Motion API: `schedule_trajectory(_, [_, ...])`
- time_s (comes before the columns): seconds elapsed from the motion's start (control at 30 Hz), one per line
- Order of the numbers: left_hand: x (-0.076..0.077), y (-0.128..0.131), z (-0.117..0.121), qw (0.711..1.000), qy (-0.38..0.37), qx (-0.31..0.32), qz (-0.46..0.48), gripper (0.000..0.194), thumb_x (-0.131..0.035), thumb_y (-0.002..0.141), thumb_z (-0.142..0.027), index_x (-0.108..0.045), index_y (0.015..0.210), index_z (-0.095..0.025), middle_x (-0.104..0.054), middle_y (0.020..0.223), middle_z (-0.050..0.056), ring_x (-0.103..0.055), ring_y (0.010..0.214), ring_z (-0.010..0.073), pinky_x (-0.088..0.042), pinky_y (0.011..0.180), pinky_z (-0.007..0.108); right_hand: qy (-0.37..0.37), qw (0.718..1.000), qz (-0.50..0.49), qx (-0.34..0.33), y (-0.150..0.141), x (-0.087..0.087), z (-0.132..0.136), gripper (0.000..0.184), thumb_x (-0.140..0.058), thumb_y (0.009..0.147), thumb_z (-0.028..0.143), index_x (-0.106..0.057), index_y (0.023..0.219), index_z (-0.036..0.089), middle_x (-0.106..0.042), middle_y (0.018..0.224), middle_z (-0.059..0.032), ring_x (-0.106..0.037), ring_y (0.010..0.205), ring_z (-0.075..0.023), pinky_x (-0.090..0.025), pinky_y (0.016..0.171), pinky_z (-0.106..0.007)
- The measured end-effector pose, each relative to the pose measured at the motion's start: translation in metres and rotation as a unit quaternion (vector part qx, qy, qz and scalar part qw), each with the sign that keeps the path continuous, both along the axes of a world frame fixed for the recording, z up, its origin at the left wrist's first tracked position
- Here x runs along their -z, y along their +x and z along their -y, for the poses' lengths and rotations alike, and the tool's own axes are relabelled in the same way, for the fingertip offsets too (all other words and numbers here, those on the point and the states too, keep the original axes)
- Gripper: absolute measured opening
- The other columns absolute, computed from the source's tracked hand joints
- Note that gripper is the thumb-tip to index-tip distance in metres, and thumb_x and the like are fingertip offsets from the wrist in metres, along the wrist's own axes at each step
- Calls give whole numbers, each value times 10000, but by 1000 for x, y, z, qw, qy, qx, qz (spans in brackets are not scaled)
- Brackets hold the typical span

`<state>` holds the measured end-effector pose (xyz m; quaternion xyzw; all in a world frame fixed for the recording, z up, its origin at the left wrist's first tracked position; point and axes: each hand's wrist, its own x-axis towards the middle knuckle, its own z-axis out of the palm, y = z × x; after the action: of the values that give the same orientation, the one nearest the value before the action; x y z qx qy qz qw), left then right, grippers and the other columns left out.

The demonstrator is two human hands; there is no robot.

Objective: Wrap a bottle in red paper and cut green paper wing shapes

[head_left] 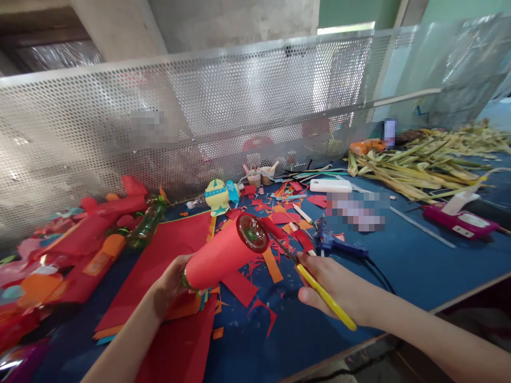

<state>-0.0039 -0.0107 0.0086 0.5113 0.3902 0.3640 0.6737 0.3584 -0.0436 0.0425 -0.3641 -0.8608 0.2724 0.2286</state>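
My left hand [172, 281] is closed around the neck end of a plastic bottle [253, 233] wrapped in red paper [217, 258]. The bottle is tilted, its bare dark base turned up to the right. My right hand [339, 287] grips scissors [326, 299] with yellow handles. Their blades point at the rim of the base, with a bit of red paper beside them. I cannot tell whether the blades touch the rim. Just behind my right hand lies a blue glue gun [339, 244]. Stacked red paper sheets [181, 242] lie beneath my left forearm.
Orange and red paper scraps [273, 268] litter the blue table [419, 271]. Red-wrapped bottles [88, 234] and a green bottle [146, 226] lie at left. A perforated metal panel [223, 96] runs behind. Dry husks [415, 165] and a magenta power strip [459, 221] are at right.
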Motion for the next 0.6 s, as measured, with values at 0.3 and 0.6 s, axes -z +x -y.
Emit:
schedule_trajectory(0.3, [8,-5,-1,1000,-9,-13,23,447,-473,787,-430,-636,485,-144,-571,379,45,-475,331,143,-363,358,239,-31,999,-2,42,-8,0,2,754,-125,658,904,-400,678,202,-426,568,17,-314,469,-101,-230,462,-251])
schedule_trajectory(0.6, [16,-14,1,999,-19,-2,33,601,-489,764,-641,-691,558,-114,-576,381,66,-471,330,146,-320,324,222,-27,999,-7,41,-7,4,1,749,-230,620,919,-420,690,198,-369,525,53,-266,454,-92,-183,447,-245])
